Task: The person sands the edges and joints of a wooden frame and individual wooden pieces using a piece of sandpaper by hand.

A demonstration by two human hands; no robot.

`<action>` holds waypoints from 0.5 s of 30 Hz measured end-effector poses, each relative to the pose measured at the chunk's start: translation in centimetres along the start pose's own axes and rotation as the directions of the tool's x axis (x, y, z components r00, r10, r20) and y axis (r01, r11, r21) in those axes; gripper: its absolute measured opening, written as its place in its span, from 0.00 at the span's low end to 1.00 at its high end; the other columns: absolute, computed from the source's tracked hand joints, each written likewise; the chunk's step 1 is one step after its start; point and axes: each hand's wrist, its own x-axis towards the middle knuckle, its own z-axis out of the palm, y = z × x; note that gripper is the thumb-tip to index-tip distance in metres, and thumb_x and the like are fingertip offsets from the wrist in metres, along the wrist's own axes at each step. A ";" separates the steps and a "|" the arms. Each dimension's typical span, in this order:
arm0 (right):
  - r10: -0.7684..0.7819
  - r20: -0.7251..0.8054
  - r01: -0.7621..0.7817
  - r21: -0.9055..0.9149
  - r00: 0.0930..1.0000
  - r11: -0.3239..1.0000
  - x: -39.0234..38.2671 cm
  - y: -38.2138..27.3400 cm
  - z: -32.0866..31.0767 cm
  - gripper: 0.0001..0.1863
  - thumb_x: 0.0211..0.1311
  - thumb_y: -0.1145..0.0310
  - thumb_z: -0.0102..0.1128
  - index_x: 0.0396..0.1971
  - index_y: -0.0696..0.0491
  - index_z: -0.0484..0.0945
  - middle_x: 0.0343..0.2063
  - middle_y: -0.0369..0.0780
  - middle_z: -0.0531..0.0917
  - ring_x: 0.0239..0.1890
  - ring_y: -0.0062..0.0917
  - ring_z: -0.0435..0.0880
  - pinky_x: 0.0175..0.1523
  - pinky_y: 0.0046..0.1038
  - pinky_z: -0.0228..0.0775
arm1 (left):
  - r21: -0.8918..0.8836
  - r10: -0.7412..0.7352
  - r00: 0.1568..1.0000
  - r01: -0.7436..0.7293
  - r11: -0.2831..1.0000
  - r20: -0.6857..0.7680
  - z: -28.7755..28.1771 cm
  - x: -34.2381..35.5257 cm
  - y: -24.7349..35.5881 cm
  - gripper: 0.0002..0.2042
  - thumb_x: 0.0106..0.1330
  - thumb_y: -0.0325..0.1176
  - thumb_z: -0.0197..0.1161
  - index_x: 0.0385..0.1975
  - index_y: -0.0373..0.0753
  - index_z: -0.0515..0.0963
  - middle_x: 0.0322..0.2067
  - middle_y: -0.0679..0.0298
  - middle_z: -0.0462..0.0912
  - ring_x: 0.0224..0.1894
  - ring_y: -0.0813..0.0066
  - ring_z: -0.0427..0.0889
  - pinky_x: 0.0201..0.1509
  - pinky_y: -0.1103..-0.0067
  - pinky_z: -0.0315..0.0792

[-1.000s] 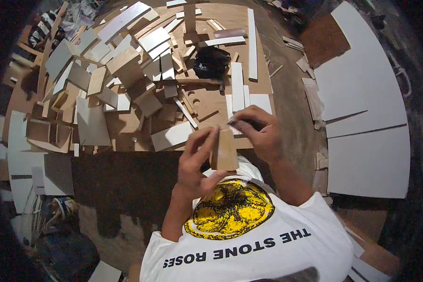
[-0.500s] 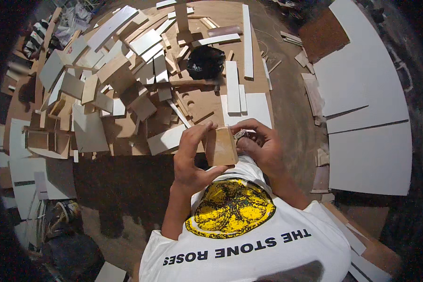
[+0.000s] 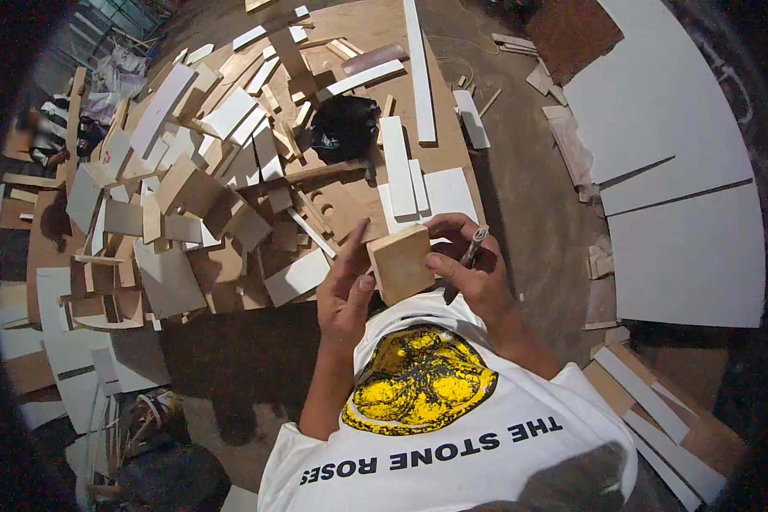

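My right hand [image 3: 478, 264] grips a pale wooden block [image 3: 399, 260] with a rounded upper corner, with thumb on its face and fingers behind. The same hand also holds a slim dark tool [image 3: 469, 254] with pale wrapping at its top. Just left of the block, my left hand [image 3: 341, 299] is loosened, thumb and fingers apart; its thumb tip is at the block's edge, and I cannot tell if it touches. Both hands are above my white shirt, near the front of a brown board work surface [image 3: 341, 213].
Many wooden offcuts [image 3: 183, 192] and a black bag [image 3: 343, 128] lie on the work surface. Large white panels [image 3: 674, 256] are at the right, more boards [image 3: 657, 401] at lower right. A person [image 3: 51, 132] is partly visible at upper left, beside a long plank [image 3: 74, 119].
The block has shifted and turned in my hands. My left hand has loosened from it. The dark tool now shows upright in my right hand. The view has shifted slightly.
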 end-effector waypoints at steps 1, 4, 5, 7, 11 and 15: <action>-0.001 0.026 0.001 0.022 1.000 1.000 0.1 -0.2 -0.5 0.20 0.65 0.77 0.65 0.55 0.57 0.76 0.48 0.40 0.82 0.44 0.19 0.84 0.50 0.23 0.81 | 0.005 -0.007 1.000 0.007 1.000 0.003 0.1 0.3 -0.3 0.37 0.74 0.44 0.61 0.76 0.30 0.56 0.69 0.51 0.69 0.70 0.63 0.69 0.72 0.68 0.63; -0.024 0.031 0.022 0.052 0.999 0.998 0.5 -0.7 -1.7 0.18 0.66 0.78 0.64 0.55 0.58 0.76 0.48 0.39 0.82 0.44 0.20 0.84 0.49 0.23 0.80 | -0.055 -0.206 0.965 0.218 0.975 0.164 0.9 0.9 -0.7 0.35 0.73 0.41 0.61 0.74 0.30 0.59 0.71 0.51 0.66 0.72 0.61 0.67 0.75 0.66 0.58; -0.025 0.028 0.023 0.055 0.999 0.998 0.6 -1.0 -2.2 0.18 0.66 0.78 0.64 0.55 0.58 0.76 0.48 0.39 0.82 0.44 0.20 0.84 0.49 0.23 0.80 | -0.052 -0.208 0.964 0.219 0.974 0.166 1.4 0.9 -0.7 0.35 0.73 0.41 0.61 0.74 0.30 0.59 0.71 0.51 0.66 0.72 0.61 0.67 0.75 0.66 0.58; 0.046 0.035 -0.047 0.037 0.998 0.998 1.0 -1.7 -3.3 0.17 0.66 0.80 0.62 0.55 0.58 0.78 0.48 0.39 0.82 0.46 0.19 0.83 0.51 0.22 0.78 | -0.072 -0.214 0.945 0.238 0.969 0.246 2.1 1.4 -0.9 0.34 0.72 0.41 0.61 0.74 0.30 0.60 0.72 0.52 0.65 0.73 0.62 0.64 0.76 0.66 0.56; -0.082 0.059 0.088 -0.093 0.995 0.992 2.4 -0.6 -5.9 0.17 0.66 0.79 0.63 0.54 0.57 0.79 0.47 0.38 0.83 0.47 0.17 0.81 0.50 0.22 0.77 | -0.140 -0.101 0.968 0.135 0.981 0.228 4.2 3.2 -2.4 0.33 0.69 0.32 0.66 0.71 0.31 0.61 0.68 0.52 0.68 0.72 0.62 0.65 0.76 0.65 0.56; -0.321 0.156 0.356 -0.364 0.934 0.861 3.4 0.0 -7.6 0.17 0.66 0.75 0.65 0.54 0.54 0.79 0.42 0.36 0.81 0.46 0.16 0.80 0.47 0.21 0.75 | -0.187 -0.049 0.992 0.071 0.980 0.120 5.4 3.7 -4.4 0.36 0.64 0.36 0.72 0.69 0.32 0.61 0.67 0.51 0.69 0.71 0.60 0.68 0.75 0.63 0.61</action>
